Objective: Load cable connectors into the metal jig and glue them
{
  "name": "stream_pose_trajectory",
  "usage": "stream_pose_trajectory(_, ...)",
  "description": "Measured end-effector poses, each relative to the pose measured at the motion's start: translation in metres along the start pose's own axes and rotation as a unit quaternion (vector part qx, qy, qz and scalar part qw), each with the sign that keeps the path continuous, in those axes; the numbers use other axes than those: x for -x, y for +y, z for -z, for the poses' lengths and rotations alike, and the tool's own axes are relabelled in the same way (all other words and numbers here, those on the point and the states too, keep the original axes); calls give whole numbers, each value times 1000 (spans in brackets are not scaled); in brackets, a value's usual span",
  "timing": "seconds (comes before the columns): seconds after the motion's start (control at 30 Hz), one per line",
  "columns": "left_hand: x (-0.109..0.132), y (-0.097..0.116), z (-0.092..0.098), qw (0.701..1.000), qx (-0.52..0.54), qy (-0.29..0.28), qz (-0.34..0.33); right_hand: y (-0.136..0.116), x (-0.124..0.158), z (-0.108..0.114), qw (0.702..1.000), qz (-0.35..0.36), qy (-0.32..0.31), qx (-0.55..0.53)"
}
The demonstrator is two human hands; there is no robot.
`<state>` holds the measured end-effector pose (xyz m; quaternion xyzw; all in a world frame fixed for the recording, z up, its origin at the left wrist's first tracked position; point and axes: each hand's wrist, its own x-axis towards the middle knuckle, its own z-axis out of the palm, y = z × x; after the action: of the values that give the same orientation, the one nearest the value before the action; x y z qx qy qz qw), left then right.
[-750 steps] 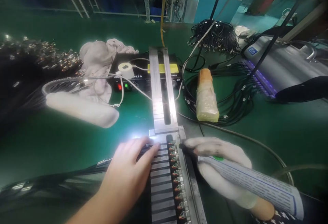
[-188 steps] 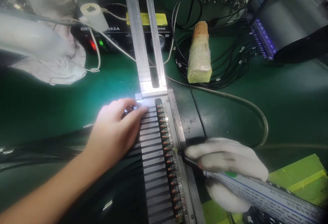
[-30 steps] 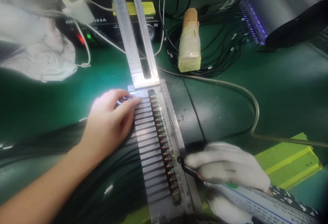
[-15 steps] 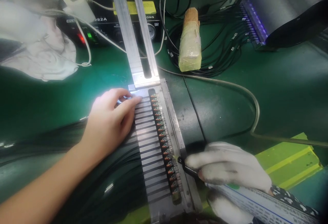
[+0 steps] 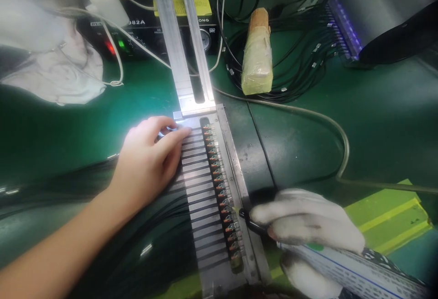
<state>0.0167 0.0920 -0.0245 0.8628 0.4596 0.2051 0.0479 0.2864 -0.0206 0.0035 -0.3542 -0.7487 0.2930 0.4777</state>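
Observation:
A slotted metal fixture (image 5: 195, 156) runs down the middle, with black cables lying in its slots. Their stripped copper-coloured ends and small terminals (image 5: 222, 194) line up along a dark groove on its right side. My left hand (image 5: 150, 157), bare, grips the fixture's upper left edge, thumb on the plate and the other fingers curled and partly hidden. In my white-gloved right hand (image 5: 308, 221) is a white printed tube (image 5: 342, 264) with a black nozzle (image 5: 253, 223). Its thin yellowish tip (image 5: 235, 209) points at the terminals in the lower half of the row.
Behind stands a black control box (image 5: 143, 39) with red and green lights, crossed by a long metal bar (image 5: 171, 39). A tape-wrapped block (image 5: 257, 57) sits by coiled black cables (image 5: 294, 80). A purple-lit machine (image 5: 345, 32) is at upper right, a white cloth (image 5: 65, 77) at left.
The whole view has shifted slightly, so everything appears a little further right. Both hands keep the same places against the fixture.

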Motion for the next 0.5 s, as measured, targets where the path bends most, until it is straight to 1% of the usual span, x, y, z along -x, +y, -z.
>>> stream_pose_trajectory(0.23,1,-2,-1,1000,-13,2,-21,-2,-1,0,1000,-15,0,13)
stream_pose_trajectory(0.4,0,-2,-1,999,-18,5,-26,3,-2,-2,1000,6,-9,3)
stream_pose_trajectory(0.5,-1,-2,-1,999,-19,16,-31,2,-4,1,1000,17,-14,21)
